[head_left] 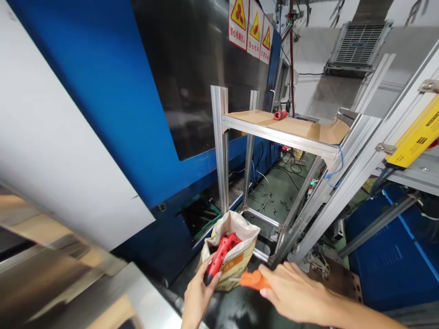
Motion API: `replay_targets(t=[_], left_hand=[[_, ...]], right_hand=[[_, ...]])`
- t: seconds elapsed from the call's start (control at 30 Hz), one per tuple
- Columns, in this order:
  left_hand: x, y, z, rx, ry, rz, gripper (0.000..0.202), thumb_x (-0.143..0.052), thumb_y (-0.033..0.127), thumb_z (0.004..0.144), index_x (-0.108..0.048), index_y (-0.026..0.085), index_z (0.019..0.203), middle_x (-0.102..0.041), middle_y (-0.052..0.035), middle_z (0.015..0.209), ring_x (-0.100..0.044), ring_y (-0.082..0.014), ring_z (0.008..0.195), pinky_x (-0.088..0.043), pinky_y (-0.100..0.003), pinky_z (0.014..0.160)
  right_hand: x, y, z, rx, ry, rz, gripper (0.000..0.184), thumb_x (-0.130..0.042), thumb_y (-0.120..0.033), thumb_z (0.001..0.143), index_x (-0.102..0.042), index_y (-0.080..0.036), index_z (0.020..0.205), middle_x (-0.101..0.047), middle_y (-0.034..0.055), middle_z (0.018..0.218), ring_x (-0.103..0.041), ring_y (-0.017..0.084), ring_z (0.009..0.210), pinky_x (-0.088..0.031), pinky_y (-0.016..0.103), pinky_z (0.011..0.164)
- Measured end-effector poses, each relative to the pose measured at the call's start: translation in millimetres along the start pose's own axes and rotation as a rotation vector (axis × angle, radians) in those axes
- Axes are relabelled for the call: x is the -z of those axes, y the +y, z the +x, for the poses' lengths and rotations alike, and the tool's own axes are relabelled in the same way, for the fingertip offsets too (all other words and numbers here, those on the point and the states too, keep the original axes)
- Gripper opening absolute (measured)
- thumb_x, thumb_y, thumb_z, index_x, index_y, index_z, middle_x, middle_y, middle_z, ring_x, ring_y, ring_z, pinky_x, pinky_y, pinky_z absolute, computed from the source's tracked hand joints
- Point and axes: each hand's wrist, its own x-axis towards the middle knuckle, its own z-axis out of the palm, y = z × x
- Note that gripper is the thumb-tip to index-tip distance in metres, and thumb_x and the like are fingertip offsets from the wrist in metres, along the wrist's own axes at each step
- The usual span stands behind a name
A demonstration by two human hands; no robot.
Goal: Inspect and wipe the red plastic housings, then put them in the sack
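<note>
My left hand is closed around the black lower end of a red and black plastic part, which looks like a tool housing. The part is tilted over the mouth of an open woven sack, and more red plastic shows just behind it. In my right hand is an orange-handled tool. A thin metal tip points from it toward the left, close to the black end of the part. Whether the tip touches the part, I cannot tell. Most of the sack's inside is hidden.
An aluminium-profile frame stands behind the sack, with a cardboard-covered shelf bearing a red part. A blue machine fills the left. Cables lie on the green floor. A yellow device is mounted on the right.
</note>
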Motion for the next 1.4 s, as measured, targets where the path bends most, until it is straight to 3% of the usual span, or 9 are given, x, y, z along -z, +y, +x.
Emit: replay_targets(t=[0.1,0.23,0.53,0.67,0.77,0.93,1.1,1.27,1.4], left_hand=[[4.9,0.6,-7.6,-0.077,0.009,0.198,0.050,-0.061,0.040,0.072,-0.063,0.025,0.120,-0.069,-0.0097,0.120,-0.064,-0.0337,0.100,-0.045,-0.047,0.091],[5.0,2.7,-16.6,-0.156,0.018,0.343,0.047,-0.050,0.039,0.080,-0.061,0.026,0.124,-0.068,-0.0087,0.121,-0.064,-0.0305,0.099,-0.046,-0.042,0.086],[4.2,10.2,-26.1,-0.178,0.031,0.327,0.041,-0.051,0.031,0.081,-0.066,0.030,0.120,-0.068,-0.0095,0.104,-0.056,-0.0342,0.106,-0.039,-0.045,0.093],[4.3,11.4,-28.2,-0.072,0.075,0.111,0.049,-0.069,0.028,0.069,-0.066,0.028,0.118,-0.065,-0.0109,0.117,-0.051,-0.0384,0.119,-0.035,-0.045,0.102],[2.6,10.6,-24.4,0.077,0.106,-0.167,0.056,-0.074,0.026,0.067,-0.060,0.030,0.122,-0.065,-0.0071,0.115,-0.050,-0.0357,0.124,-0.044,-0.040,0.095],[0.3,7.1,-5.7,0.438,0.058,-0.774,0.033,-0.059,0.018,0.086,-0.055,0.016,0.118,-0.069,-0.0080,0.098,-0.069,-0.0228,0.086,-0.057,-0.033,0.069],[10.6,6.6,1.8,0.705,-0.012,-1.273,0.023,-0.040,0.014,0.097,-0.054,0.011,0.115,-0.066,-0.0065,0.097,-0.067,-0.0135,0.077,-0.060,-0.026,0.064],[23.1,10.8,-13.4,0.813,-0.135,-1.478,0.030,-0.031,0.004,0.096,-0.048,0.007,0.121,-0.064,-0.0053,0.089,-0.061,-0.0033,0.057,-0.052,-0.008,0.051],[30.4,10.0,-29.6,0.822,-0.176,-1.403,0.030,-0.038,0.001,0.092,-0.050,0.014,0.117,-0.062,0.0005,0.075,-0.051,0.0014,0.042,-0.043,-0.001,0.044]], right_hand=[[0.7,-0.7,10.4,-0.017,0.059,-0.022,0.038,-0.031,-0.031,0.096,-0.050,-0.019,0.126,-0.067,0.0145,0.095,-0.064,0.032,0.089,-0.046,0.040,0.074],[-0.8,-2.1,15.4,0.012,0.052,-0.021,0.037,-0.035,-0.034,0.095,-0.051,-0.022,0.125,-0.068,0.0135,0.097,-0.064,0.031,0.091,-0.047,0.039,0.076],[0.0,-1.3,16.3,0.011,0.064,-0.036,0.038,-0.031,-0.029,0.095,-0.051,-0.017,0.125,-0.067,0.0155,0.096,-0.064,0.031,0.089,-0.047,0.042,0.077],[-0.8,-6.2,11.6,0.059,0.050,-0.028,0.036,-0.034,-0.032,0.094,-0.054,-0.020,0.122,-0.067,0.0142,0.094,-0.065,0.032,0.089,-0.047,0.041,0.075],[-3.0,-10.4,7.3,0.034,0.058,-0.028,0.037,-0.034,-0.030,0.094,-0.052,-0.020,0.125,-0.067,0.0140,0.095,-0.065,0.031,0.089,-0.047,0.040,0.076],[-11.6,-17.2,-1.9,0.054,0.020,-0.024,0.036,-0.036,-0.028,0.093,-0.054,-0.020,0.124,-0.068,0.0139,0.096,-0.065,0.031,0.090,-0.048,0.041,0.078],[-18.7,-28.2,-9.5,0.091,-0.036,-0.022,0.035,-0.040,-0.026,0.092,-0.054,-0.022,0.124,-0.068,0.0133,0.099,-0.064,0.032,0.094,-0.048,0.041,0.078],[-13.3,-32.3,-6.1,0.111,-0.074,-0.057,0.032,-0.043,-0.027,0.091,-0.055,-0.023,0.121,-0.069,0.0121,0.098,-0.065,0.032,0.092,-0.048,0.039,0.076],[-6.6,-25.4,5.1,0.049,0.031,-0.049,0.037,-0.033,-0.028,0.094,-0.051,-0.020,0.126,-0.068,0.0142,0.097,-0.065,0.032,0.089,-0.048,0.041,0.075]])
